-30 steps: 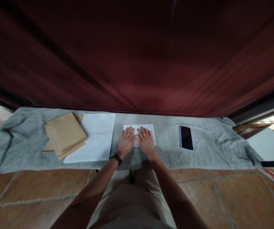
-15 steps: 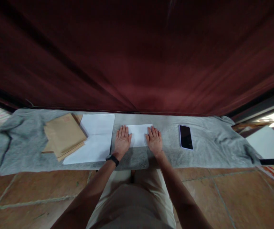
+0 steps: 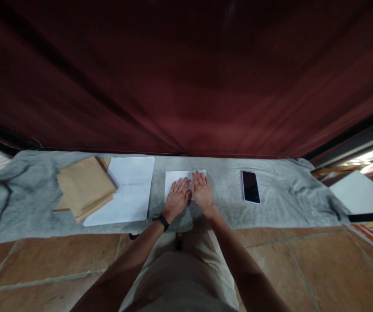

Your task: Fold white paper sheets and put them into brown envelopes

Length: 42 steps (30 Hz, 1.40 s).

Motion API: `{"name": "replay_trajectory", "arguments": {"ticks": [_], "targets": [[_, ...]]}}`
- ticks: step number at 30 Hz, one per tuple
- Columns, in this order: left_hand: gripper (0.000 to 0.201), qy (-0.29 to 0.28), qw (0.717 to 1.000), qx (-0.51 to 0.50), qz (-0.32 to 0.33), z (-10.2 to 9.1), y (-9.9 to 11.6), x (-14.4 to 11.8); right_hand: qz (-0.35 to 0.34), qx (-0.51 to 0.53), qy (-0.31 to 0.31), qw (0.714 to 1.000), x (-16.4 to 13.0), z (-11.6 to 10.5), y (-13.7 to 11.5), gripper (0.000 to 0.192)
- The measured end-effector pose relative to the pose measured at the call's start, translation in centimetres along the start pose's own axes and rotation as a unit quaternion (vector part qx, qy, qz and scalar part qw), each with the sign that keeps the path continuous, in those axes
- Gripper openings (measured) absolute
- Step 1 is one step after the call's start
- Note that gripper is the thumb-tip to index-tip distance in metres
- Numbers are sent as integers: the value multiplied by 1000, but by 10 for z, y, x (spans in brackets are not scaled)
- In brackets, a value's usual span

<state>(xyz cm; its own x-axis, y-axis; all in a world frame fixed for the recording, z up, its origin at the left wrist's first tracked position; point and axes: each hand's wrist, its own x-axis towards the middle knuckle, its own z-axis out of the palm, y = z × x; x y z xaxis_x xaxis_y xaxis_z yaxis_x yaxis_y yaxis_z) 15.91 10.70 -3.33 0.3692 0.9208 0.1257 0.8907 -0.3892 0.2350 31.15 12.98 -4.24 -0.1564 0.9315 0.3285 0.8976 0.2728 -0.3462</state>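
Note:
A small white rectangle of paper (image 3: pixel 171 177), which looks folded, lies on the grey cloth in front of me. My left hand (image 3: pixel 178 197) rests flat on its middle, fingers stretched out, with a dark band on the wrist. Close beside it, my right hand (image 3: pixel 201 190) lies flat over the paper's right part, its fingers extended too. Between them the two hands cover most of the paper, with its left end and far edge showing. To their left is a stack of large white sheets (image 3: pixel 131 186).
Several brown envelopes (image 3: pixel 87 184) overlap the white sheets' left side. A phone (image 3: pixel 250 187) with a pale purple edge lies to the right. The grey cloth (image 3: pixel 280 190) covers a narrow surface, backed by a dark red fabric (image 3: pixel 186 86). A white board-like object (image 3: pixel 362 195) stands at far right.
My left hand has slid right from the paper's left end to its middle. My right hand has shifted slightly left, so the hands are now almost touching.

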Motion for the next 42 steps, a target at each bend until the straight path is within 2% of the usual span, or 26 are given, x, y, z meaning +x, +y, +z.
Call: {"name": "replay_trajectory", "arguments": {"ticks": [3,7,14,19,23,26,29,35,39,42], "targets": [[55,3,1000,7,-6,-2,-7,3,-42,14,-31,999,7,9,-16,47],[56,9,999,24,-21,-5,-24,7,-43,4,-29,999,7,17,-19,47],[62,27,996,36,-76,-7,-53,7,-15,-41,-15,999,-2,13,0,49],[63,36,995,26,-94,-9,-60,4,10,-56,-7,998,-13,1,22,52],[64,40,994,21,-99,-10,-61,4,35,-58,-1,998,-22,-9,41,55],[64,39,994,20,-99,-9,-62,5,55,-60,5,997,-25,-15,45,56],[63,35,994,30,-103,-10,-62,5,53,-52,15,997,-31,-21,33,55],[61,47,993,37,-97,-15,-46,15,-47,-18,-33,998,-57,-20,-6,51],[57,20,999,9,-46,-19,-26,37,-34,-13,-53,998,-62,-17,-13,48],[53,-14,999,-9,-32,-20,-17,57,-26,-11,-55,998,-60,-18,-13,48]]}}
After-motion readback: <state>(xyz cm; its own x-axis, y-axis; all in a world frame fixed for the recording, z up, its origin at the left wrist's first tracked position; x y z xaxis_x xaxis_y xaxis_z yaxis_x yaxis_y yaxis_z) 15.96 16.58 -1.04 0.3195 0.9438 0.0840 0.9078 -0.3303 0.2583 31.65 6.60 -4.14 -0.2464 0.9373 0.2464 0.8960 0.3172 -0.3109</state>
